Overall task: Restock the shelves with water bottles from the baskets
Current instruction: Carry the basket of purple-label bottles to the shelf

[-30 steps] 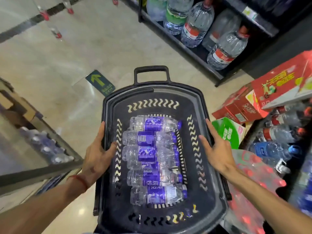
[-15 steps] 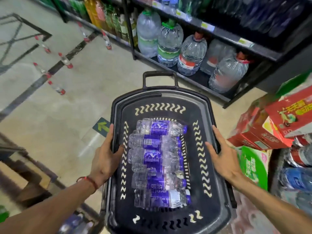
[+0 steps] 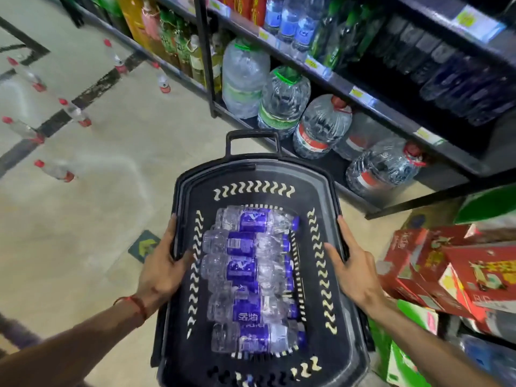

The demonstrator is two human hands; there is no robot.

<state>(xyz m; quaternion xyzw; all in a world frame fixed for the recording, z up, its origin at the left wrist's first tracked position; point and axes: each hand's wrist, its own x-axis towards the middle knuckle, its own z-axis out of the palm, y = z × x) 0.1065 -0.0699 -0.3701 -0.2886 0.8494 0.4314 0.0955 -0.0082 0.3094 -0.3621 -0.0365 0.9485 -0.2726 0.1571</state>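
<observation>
A black plastic basket (image 3: 331, 344) with a top handle is held in front of me, above the floor. Several small clear water bottles with purple labels (image 3: 245, 272) lie side by side in its bottom. My left hand (image 3: 160, 269) grips the left rim, thumb hooked inside. On the right rim, my right hand (image 3: 354, 272) holds on the same way. Dark store shelves (image 3: 391, 113) run along the upper right, with small bottles on the upper levels.
Large water jugs (image 3: 282, 101) stand on the bottom shelf just beyond the basket. Red cartons (image 3: 446, 269) and green boxes (image 3: 402, 358) are stacked at the right. Several red-capped bottles (image 3: 55, 170) lie scattered on the beige floor at the left.
The basket stays in both hands, with the same grip. The view has swung up and towards the shelves, which now fill more of the upper right.
</observation>
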